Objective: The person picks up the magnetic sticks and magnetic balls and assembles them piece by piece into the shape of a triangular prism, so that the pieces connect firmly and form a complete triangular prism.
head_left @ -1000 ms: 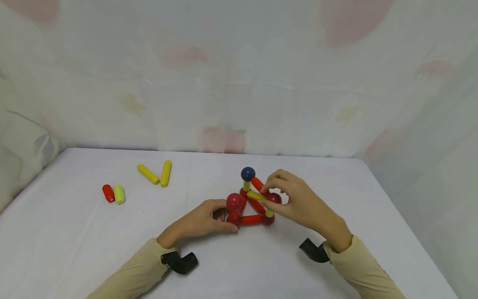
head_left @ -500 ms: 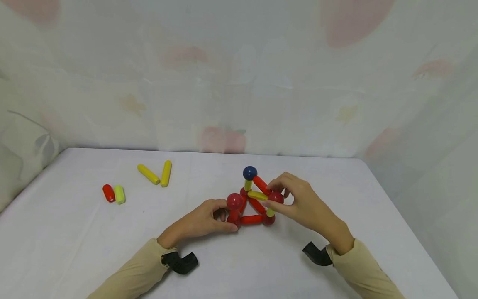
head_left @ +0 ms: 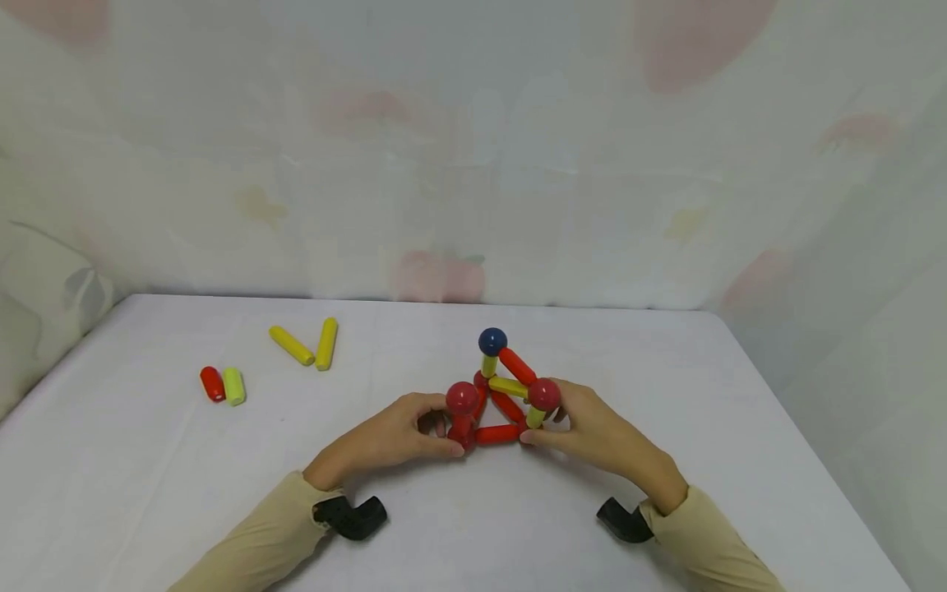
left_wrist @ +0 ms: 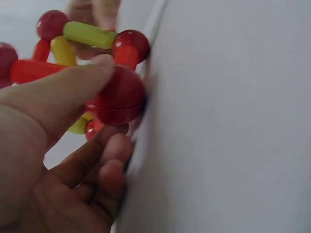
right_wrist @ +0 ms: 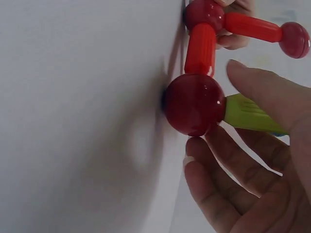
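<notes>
A ball-and-stick building-toy frame (head_left: 497,434) stands on the white table: a red-stick triangle at the base, with uprights topped by red balls and one blue ball (head_left: 492,341). My left hand (head_left: 392,432) grips the lower left red ball (left_wrist: 121,94) between thumb and fingers. My right hand (head_left: 602,436) is around the lower right red ball (right_wrist: 194,104) and its green upright stick (right_wrist: 250,112), fingers curled behind and thumb in front. A yellow stick (head_left: 509,386) and a slanted red stick (head_left: 517,367) meet the upper right red ball (head_left: 544,395).
Two loose yellow sticks (head_left: 325,344) lie at the back left of the table (head_left: 414,526). Further left are a short red stick (head_left: 212,384) and a short green stick (head_left: 233,386), side by side. A patterned cloth (head_left: 473,164) hangs behind the table.
My right hand has moved down from the upper right red ball to the lower right ball and its upright. The left hand keeps its hold on the lower left ball.
</notes>
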Demonstrator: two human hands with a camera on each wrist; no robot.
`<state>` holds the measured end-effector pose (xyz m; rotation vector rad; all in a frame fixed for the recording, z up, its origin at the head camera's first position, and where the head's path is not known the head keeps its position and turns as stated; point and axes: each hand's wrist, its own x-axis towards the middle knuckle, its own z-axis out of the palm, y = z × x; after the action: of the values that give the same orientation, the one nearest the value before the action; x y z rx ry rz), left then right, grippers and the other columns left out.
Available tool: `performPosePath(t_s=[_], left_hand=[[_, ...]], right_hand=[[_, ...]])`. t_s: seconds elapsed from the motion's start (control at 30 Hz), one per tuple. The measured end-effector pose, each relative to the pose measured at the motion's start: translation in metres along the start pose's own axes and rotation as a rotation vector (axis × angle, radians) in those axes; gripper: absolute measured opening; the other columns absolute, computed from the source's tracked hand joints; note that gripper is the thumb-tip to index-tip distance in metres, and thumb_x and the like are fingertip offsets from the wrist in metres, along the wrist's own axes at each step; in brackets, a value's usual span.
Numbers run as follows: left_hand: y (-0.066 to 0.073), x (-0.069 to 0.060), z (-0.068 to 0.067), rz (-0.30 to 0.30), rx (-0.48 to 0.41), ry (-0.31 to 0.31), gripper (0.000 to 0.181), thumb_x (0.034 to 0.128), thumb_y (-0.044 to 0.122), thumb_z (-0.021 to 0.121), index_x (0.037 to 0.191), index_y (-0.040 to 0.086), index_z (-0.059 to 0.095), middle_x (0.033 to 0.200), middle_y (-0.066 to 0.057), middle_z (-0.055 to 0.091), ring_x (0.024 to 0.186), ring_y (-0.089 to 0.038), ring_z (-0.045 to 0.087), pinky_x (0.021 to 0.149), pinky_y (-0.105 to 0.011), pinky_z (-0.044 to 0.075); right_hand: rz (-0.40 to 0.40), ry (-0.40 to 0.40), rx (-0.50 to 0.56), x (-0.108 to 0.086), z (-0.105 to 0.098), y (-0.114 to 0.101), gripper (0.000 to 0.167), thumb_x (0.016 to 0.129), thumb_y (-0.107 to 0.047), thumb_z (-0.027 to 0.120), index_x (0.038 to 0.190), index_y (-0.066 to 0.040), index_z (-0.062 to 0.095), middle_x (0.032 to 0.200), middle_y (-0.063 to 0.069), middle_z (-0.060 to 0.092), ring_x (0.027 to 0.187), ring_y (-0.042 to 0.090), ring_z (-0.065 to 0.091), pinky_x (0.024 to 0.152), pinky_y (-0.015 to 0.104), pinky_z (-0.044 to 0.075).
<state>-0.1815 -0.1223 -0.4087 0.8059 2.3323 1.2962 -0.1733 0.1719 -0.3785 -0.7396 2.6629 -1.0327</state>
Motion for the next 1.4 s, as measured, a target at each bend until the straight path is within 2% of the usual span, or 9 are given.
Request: performPosePath(t_s=[0.1, 0.2, 0.37, 0.6, 0.8, 0.97, 1.03, 1.2, 1.4], left_hand=[[0.001, -0.003, -0.008, -0.012, 0.008, -0.004, 0.034, 0.0863, 0.026, 0.077, 0.118, 0.019, 0.066, 0.093, 0.000, 0.063, 0.086, -0.014, 0.059, 0.073, -0.023, 0.049], [0.002, -0.006, -0.017, -0.019, 0.040, 0.026, 0.034, 0.0867, 0.024, 0.077, 0.119, 0.018, 0.066, 0.100, -0.003, 0.065, 0.090, -0.016, 0.059, 0.077, -0.023, 0.050], [0.005, -0.007, -0.031, -0.030, 0.090, 0.110, 0.033, 0.0876, 0.020, 0.076, 0.119, 0.016, 0.066, 0.110, -0.006, 0.068, 0.093, -0.016, 0.061, 0.080, -0.025, 0.051], [0.007, -0.007, -0.050, -0.031, 0.172, 0.217, 0.034, 0.0884, 0.018, 0.074, 0.121, 0.011, 0.066, 0.115, -0.010, 0.069, 0.095, -0.017, 0.062, 0.082, -0.028, 0.052], [-0.004, -0.013, -0.065, -0.067, 0.272, 0.333, 0.034, 0.0887, 0.017, 0.074, 0.121, 0.011, 0.066, 0.113, -0.011, 0.069, 0.095, -0.021, 0.062, 0.082, -0.032, 0.051], [-0.012, -0.018, -0.077, -0.156, 0.286, 0.400, 0.036, 0.0899, 0.019, 0.073, 0.124, 0.012, 0.065, 0.118, -0.012, 0.068, 0.100, -0.026, 0.061, 0.084, -0.036, 0.051], [-0.015, -0.020, -0.082, -0.179, 0.291, 0.421, 0.037, 0.0901, 0.020, 0.073, 0.125, 0.012, 0.065, 0.120, -0.012, 0.068, 0.101, -0.027, 0.061, 0.084, -0.037, 0.051], [-0.020, -0.024, -0.091, -0.182, 0.320, 0.465, 0.037, 0.0903, 0.017, 0.072, 0.126, 0.009, 0.064, 0.120, -0.016, 0.067, 0.102, -0.030, 0.062, 0.085, -0.041, 0.051], [-0.023, -0.029, -0.098, -0.213, 0.354, 0.502, 0.038, 0.0903, 0.016, 0.071, 0.126, 0.008, 0.064, 0.124, -0.017, 0.065, 0.106, -0.034, 0.058, 0.082, -0.039, 0.049]], right_hand=[[-0.020, -0.028, -0.025, 0.002, 0.003, 0.001, 0.029, 0.083, -0.029, 0.081, 0.103, -0.017, 0.062, 0.093, -0.008, 0.064, 0.089, 0.013, 0.059, 0.078, 0.026, 0.053], [-0.035, -0.039, -0.036, 0.003, 0.004, 0.002, 0.027, 0.083, -0.025, 0.081, 0.101, -0.016, 0.063, 0.091, -0.007, 0.064, 0.086, 0.013, 0.059, 0.076, 0.025, 0.053], [-0.033, -0.044, -0.021, 0.003, 0.004, 0.005, 0.026, 0.083, -0.024, 0.081, 0.099, -0.016, 0.063, 0.090, -0.007, 0.064, 0.084, 0.010, 0.061, 0.077, 0.025, 0.054], [-0.031, -0.026, -0.003, 0.002, 0.004, 0.008, 0.028, 0.082, -0.025, 0.081, 0.101, -0.014, 0.063, 0.091, -0.006, 0.065, 0.084, 0.008, 0.062, 0.078, 0.024, 0.054], [-0.023, -0.042, 0.021, 0.004, 0.007, 0.008, 0.032, 0.082, -0.027, 0.082, 0.103, -0.013, 0.062, 0.091, -0.005, 0.065, 0.083, 0.009, 0.061, 0.077, 0.024, 0.055], [-0.014, -0.038, 0.014, 0.004, 0.008, 0.008, 0.032, 0.082, -0.028, 0.082, 0.103, -0.014, 0.061, 0.090, -0.005, 0.064, 0.082, 0.009, 0.060, 0.075, 0.024, 0.054], [-0.015, -0.037, 0.013, 0.004, 0.009, 0.008, 0.032, 0.082, -0.028, 0.082, 0.102, -0.014, 0.062, 0.090, -0.006, 0.064, 0.082, 0.009, 0.060, 0.076, 0.024, 0.054], [-0.018, -0.035, 0.017, 0.004, 0.009, 0.007, 0.032, 0.082, -0.028, 0.082, 0.102, -0.015, 0.062, 0.090, -0.006, 0.064, 0.082, 0.009, 0.060, 0.076, 0.024, 0.054], [-0.007, -0.038, 0.035, 0.004, 0.010, 0.007, 0.033, 0.082, -0.029, 0.082, 0.103, -0.014, 0.061, 0.090, -0.005, 0.064, 0.082, 0.008, 0.060, 0.075, 0.023, 0.053]])
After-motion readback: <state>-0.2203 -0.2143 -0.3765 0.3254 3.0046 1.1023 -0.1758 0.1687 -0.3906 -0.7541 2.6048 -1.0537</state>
